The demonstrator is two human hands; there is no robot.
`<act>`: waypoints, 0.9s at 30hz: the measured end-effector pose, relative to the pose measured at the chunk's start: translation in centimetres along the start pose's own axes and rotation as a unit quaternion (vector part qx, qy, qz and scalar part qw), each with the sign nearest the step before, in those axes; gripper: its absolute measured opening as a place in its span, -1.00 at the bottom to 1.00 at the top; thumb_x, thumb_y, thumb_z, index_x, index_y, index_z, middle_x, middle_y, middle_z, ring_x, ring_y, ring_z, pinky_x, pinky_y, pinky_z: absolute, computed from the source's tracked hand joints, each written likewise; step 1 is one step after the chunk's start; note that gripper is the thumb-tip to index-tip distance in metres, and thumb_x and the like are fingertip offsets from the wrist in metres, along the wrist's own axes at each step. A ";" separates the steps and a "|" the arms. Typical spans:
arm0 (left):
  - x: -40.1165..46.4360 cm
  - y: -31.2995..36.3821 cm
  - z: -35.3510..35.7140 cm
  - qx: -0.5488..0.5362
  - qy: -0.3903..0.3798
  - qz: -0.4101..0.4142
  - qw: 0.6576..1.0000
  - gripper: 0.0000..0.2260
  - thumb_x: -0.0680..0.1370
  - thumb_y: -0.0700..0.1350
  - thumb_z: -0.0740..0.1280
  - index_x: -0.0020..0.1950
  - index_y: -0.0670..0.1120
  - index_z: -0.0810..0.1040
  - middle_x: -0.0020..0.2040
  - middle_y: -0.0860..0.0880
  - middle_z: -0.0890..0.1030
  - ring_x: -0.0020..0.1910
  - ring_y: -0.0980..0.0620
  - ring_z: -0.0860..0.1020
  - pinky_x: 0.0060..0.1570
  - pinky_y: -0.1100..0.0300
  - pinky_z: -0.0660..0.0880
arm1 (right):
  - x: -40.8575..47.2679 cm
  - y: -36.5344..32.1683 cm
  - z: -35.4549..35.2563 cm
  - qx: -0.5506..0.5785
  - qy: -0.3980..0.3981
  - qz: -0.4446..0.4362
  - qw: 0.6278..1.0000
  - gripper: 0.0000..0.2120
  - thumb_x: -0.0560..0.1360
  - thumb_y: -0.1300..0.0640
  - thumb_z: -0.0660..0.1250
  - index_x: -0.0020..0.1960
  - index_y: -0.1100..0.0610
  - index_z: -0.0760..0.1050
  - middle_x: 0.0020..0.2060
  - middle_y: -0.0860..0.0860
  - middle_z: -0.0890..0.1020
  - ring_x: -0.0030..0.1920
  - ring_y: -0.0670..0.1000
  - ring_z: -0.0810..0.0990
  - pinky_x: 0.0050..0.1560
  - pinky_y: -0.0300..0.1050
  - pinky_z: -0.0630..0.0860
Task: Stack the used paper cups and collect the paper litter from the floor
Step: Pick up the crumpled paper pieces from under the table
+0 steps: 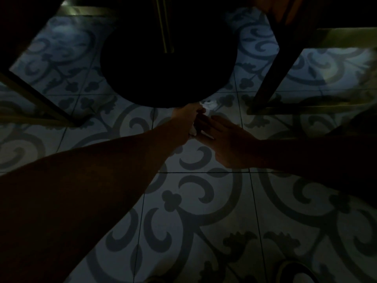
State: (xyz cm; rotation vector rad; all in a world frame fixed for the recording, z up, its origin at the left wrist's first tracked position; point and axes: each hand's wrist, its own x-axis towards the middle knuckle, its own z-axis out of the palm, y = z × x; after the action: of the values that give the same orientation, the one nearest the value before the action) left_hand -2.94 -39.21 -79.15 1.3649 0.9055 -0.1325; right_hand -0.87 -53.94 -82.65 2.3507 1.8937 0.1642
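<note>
You're looking at a patterned tile floor (pixel 204 211). On it rest a round dark table base (pixel 167 74) and a scrap of white paper (pixel 209 104) just beside it.

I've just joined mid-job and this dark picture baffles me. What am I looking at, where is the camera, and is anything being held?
There is no machine: a camera worn on the person's head looks down at a patterned tile floor. Both bare arms reach forward under furniture. The left hand is closed on white paper, some of it showing below the fist. More white paper litter lies just beyond, by a dark round base. The right hand is open beside it and seems to hold nothing. No cups are visible.
</note>
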 end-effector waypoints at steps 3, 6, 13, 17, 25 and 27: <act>1.1 0.0 -0.4 0.006 0.035 0.005 0.999 -0.83 0.53 -0.10 0.32 -0.25 -0.11 0.54 -0.32 -0.10 0.54 -0.36 -0.06 0.52 -0.27 0.13 0.52 | 0.0 0.7 0.7 -0.012 -0.013 -0.016 1.000 -0.31 0.38 0.22 0.20 0.51 0.16 0.16 0.49 0.27 0.19 0.47 0.28 0.18 0.44 0.22 0.20; 2.4 -0.1 -1.0 -0.023 0.059 -0.001 0.998 -0.79 0.55 -0.17 0.29 -0.29 -0.15 0.48 -0.31 -0.15 0.51 -0.39 -0.08 0.49 -0.36 0.18 0.48 | 0.2 1.9 1.3 -0.013 -0.031 -0.018 0.999 -0.26 0.37 0.23 0.22 0.53 0.11 0.10 0.51 0.27 0.13 0.48 0.30 0.15 0.42 0.26 0.16; 4.4 -1.2 -1.9 -0.101 0.010 -0.035 0.994 -0.73 0.60 -0.06 0.18 -0.27 -0.12 0.44 -0.34 -0.07 0.44 -0.43 0.03 0.39 -0.51 0.35 0.36 | 1.9 5.1 4.3 -0.004 -0.082 0.092 0.992 -0.26 0.41 0.02 0.27 0.51 0.19 0.12 0.50 0.28 0.14 0.48 0.31 0.15 0.40 0.28 0.17; 3.6 -0.7 -1.3 -0.141 -0.053 -0.051 0.987 -0.71 0.62 -0.02 0.11 -0.22 -0.15 0.41 -0.29 -0.08 0.44 -0.41 0.03 0.45 -0.40 0.25 0.38 | 3.4 5.8 6.1 0.024 -0.088 0.154 0.984 -0.25 0.47 0.02 0.23 0.55 0.15 -0.03 0.53 0.24 0.04 0.52 0.29 0.02 0.43 0.29 0.06; 5.2 -2.9 -1.9 -0.144 -0.064 -0.090 0.983 -0.68 0.57 0.09 0.16 -0.15 -0.11 0.53 -0.47 -0.02 0.63 -0.41 0.02 0.56 -0.29 0.22 0.42 | 4.0 4.6 9.5 0.108 -0.158 0.197 0.961 -0.31 0.47 -0.22 -0.11 0.49 0.12 0.21 0.44 0.31 0.28 0.40 0.42 0.27 0.24 0.46 0.28; 5.6 -3.2 -2.2 -0.146 -0.064 -0.089 0.983 -0.68 0.56 0.11 0.16 -0.12 -0.10 0.53 -0.47 -0.01 0.64 -0.37 0.01 0.55 -0.29 0.21 0.40 | 4.1 4.8 9.4 0.101 -0.154 0.195 0.963 -0.32 0.48 -0.21 -0.09 0.48 0.13 0.22 0.44 0.32 0.27 0.40 0.41 0.27 0.27 0.42 0.28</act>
State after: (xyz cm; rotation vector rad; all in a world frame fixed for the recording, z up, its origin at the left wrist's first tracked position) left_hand -2.09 -35.84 -85.02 0.9923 0.8998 -0.2127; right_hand 6.06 -51.20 -91.13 2.6675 1.3513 -0.3593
